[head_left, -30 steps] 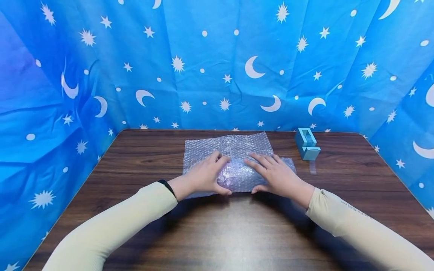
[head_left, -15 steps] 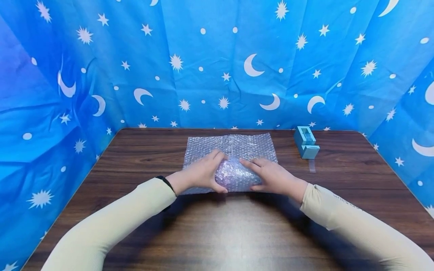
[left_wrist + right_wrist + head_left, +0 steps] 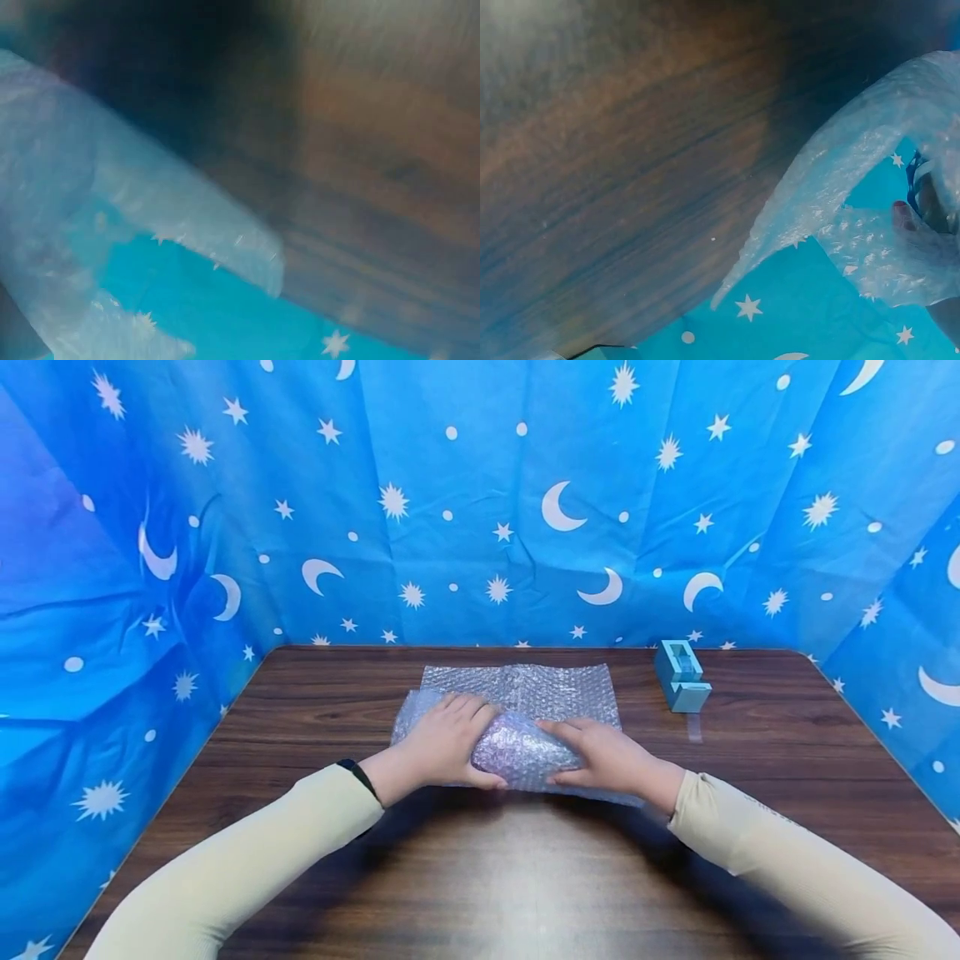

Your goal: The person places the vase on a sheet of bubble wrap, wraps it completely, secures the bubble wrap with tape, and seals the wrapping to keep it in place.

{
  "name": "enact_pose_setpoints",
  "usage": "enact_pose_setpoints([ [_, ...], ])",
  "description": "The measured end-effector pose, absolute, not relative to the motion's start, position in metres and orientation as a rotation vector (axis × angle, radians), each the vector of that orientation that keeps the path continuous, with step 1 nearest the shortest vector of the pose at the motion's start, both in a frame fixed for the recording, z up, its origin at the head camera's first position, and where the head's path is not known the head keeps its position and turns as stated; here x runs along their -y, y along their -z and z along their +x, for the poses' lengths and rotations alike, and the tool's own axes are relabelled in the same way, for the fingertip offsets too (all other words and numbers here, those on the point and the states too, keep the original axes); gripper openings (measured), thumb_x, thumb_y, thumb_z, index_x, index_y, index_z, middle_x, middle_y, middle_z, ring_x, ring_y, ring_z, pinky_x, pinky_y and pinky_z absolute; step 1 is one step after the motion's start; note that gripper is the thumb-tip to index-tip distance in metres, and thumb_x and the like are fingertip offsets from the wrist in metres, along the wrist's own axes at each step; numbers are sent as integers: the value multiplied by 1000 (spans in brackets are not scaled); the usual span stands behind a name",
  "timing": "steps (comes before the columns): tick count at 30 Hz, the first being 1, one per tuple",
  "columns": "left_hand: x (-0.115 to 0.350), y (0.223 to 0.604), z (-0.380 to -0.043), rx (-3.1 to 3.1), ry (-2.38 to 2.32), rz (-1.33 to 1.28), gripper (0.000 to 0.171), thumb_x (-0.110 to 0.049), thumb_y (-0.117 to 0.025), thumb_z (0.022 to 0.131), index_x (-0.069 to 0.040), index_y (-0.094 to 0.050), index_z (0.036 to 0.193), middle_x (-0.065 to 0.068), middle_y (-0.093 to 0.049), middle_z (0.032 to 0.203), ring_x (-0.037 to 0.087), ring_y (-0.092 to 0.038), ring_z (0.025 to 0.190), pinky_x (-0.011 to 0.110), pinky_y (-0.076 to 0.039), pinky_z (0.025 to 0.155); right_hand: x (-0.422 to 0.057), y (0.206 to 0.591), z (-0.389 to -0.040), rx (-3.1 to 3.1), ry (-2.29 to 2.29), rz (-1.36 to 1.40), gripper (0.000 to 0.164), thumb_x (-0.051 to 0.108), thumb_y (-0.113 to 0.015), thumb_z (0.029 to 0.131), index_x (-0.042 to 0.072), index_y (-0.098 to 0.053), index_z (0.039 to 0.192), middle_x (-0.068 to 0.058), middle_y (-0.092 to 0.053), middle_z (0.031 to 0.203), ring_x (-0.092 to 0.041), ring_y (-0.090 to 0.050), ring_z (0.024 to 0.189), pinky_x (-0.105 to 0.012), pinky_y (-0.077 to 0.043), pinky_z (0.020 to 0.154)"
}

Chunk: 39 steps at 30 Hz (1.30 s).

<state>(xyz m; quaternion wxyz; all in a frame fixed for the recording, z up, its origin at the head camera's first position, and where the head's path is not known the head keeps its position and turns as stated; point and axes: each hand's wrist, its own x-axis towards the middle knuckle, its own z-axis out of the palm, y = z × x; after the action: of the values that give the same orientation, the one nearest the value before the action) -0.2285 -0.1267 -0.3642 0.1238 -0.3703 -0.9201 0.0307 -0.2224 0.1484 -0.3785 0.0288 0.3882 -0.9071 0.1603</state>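
Observation:
A sheet of bubble wrap (image 3: 558, 689) lies on the table, its near part rolled into a shiny bundle (image 3: 521, 750) with a pinkish tint. My left hand (image 3: 453, 739) grips the bundle's left end, fingers over the far side and thumb along the near side. From the right, my right hand (image 3: 600, 753) holds the other end between fingers and thumb. A loose flap (image 3: 408, 714) sticks out beyond the left hand. In the right wrist view, the wrap's open end shows a dark object (image 3: 931, 199) with blue and white parts inside, mostly hidden; I cannot tell its kind.
A light blue tape dispenser (image 3: 681, 677) stands at the back right, a strip of clear tape (image 3: 694, 728) hanging from its front. The dark wooden table (image 3: 315, 693) meets a blue curtain (image 3: 480, 468) with stars and moons behind.
The right hand has shifted left and its spread fingers have drawn in around the bundle. The flap at right is no longer visible there; one now sticks out at left. The sheet has turned slightly.

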Motion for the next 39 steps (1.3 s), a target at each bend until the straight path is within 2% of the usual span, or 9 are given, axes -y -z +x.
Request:
enact_pose_setpoints([
  [3,134,369,-225,2723,25,-1093,105,-71,-77,75,-8,-43,152,22,-51,151,38,-50,142,56,-42,118,-148,378,-223,2839,-581,1190,76,36,-81,87,5,-51,150,-21,-67,135,-30,-69,109,-51,-56,101],
  [8,139,372,-221,2696,27,-1187,102,-60,-80,80,-18,-33,160,21,-38,162,38,-40,150,60,-38,120,-146,377,-227,2885,-712,1203,79,37,-79,88,1,-48,151,-24,-64,139,-6,-53,67,-44,-57,90],
  [11,139,372,-219,2678,-8,-1238,99,-54,-83,80,-22,-33,159,19,-37,163,38,-39,151,61,-38,119,-146,377,-229,2925,-766,1197,79,38,-78,89,1,-47,151,-18,-73,114,-1,-41,54,-36,-54,81],
  [16,136,374,-218,2650,-80,-1270,100,-52,-85,78,-15,-36,157,15,-37,165,35,-36,153,59,-36,122,-146,372,-232,2987,-835,1185,79,39,-78,90,3,-46,153,1,-52,69,-3,-33,47,-25,-46,67],
  [26,129,375,-221,2631,-82,-1276,109,-52,-89,72,-12,-33,157,21,-47,154,37,-47,144,57,-39,120,-146,367,-235,3029,-772,1206,78,42,-76,91,7,-45,154,-2,-60,77,-5,-32,48,-29,-48,74],
  [29,129,376,-222,2612,-40,-1268,110,-52,-91,69,-13,-35,155,22,-49,149,38,-51,139,57,-41,119,-145,363,-235,3016,-705,1218,78,43,-75,91,6,-46,153,-12,-73,103,-12,-57,59,-38,-57,85],
  [31,130,377,-222,2593,-24,-1260,109,-53,-92,68,-14,-38,154,22,-51,147,38,-53,136,56,-43,118,-144,362,-236,3006,-666,1224,77,44,-75,91,6,-47,153,-18,-71,127,-24,-72,85,-46,-58,96],
  [34,130,378,-223,2574,-13,-1251,107,-53,-92,68,-14,-40,153,20,-52,143,37,-54,133,55,-45,116,-144,361,-236,2998,-607,1216,77,46,-74,92,8,-47,153,-20,-59,148,-37,-64,129,-56,-50,109],
  [39,129,380,-227,2571,15,-1259,104,-51,-90,67,-11,-44,151,16,-55,134,33,-56,125,51,-47,115,-145,365,-239,2936,-481,1175,77,52,-74,90,14,-50,152,-17,-61,145,-39,-58,134,-59,-48,111],
])
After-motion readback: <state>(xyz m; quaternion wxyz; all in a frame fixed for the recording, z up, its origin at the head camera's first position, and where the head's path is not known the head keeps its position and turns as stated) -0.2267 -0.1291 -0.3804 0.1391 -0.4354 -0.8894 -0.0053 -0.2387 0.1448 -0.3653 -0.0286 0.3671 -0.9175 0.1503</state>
